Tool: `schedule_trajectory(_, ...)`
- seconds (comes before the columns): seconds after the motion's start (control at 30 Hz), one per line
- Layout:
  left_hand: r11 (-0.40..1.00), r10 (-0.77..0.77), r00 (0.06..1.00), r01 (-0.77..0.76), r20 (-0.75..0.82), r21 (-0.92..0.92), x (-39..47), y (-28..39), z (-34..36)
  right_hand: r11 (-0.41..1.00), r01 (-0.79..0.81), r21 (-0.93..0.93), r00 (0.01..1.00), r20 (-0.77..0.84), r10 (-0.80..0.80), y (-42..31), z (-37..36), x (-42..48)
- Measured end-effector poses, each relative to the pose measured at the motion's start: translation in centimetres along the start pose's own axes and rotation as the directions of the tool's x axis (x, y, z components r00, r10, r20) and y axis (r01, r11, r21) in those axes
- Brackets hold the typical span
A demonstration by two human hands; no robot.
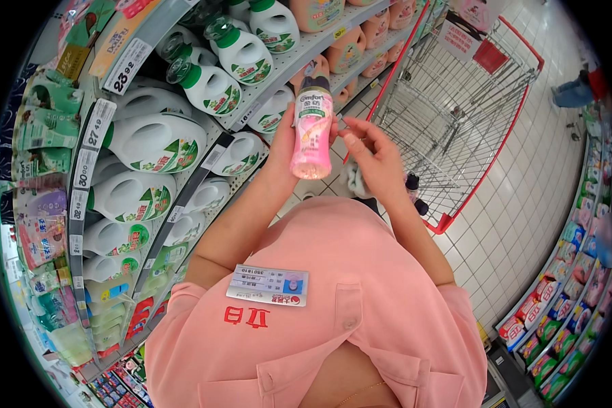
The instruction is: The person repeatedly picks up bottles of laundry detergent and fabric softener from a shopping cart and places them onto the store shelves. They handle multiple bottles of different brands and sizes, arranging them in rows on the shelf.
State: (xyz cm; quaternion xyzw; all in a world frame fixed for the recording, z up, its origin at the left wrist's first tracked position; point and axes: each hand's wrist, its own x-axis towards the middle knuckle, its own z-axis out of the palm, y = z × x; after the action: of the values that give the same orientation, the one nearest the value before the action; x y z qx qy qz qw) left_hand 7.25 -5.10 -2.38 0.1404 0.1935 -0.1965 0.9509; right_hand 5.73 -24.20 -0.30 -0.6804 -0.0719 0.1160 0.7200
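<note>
Upright before me is a pink Comfort fabric softener bottle [313, 132] with a dark cap and a printed label. My left hand [284, 137] is shut around it from the left and behind, its fingers mostly hidden. To the bottle's right is my right hand [375, 160], thumb and forefinger apart and loosely bent. The fingertips come close to the bottle's side; contact is unclear. A whitish, soft-looking item [356, 179] shows below the right palm. Whether that hand grips it cannot be seen.
Shelves at left hold white detergent jugs [158, 140] with green caps and refill pouches [46, 127]. Peach-coloured bottles [347, 48] line the far shelf. A wire shopping cart [438, 117] with red rails stands at right, dark-capped bottles [412, 184] near its corner. A person's legs [568, 92] show beyond.
</note>
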Motion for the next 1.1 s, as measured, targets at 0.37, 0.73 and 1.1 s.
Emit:
schedule_trajectory(0.37, 0.987, 0.133, 0.991, -0.129, -0.031, 0.096, -0.9, 1.7, -0.8, 0.990, -0.117, 0.082, 0.978, 0.182, 0.101, -1.0, 3.4, -1.4)
schedule_trajectory(0.73, 0.829, 0.247, 0.968, -0.239, 0.052, 0.506, -1.7, 1.6, 0.2, 0.981, 0.042, -0.191, 0.999, 0.029, -0.037, -1.7, 4.7, -1.8)
schedule_trajectory(1.1, 0.865, 0.291, 0.939, -0.340, 0.183, 0.369, -2.6, 1.5, 2.7, 0.919, 0.251, -0.305, 0.963, -0.016, -0.268, -1.2, 3.5, -1.4)
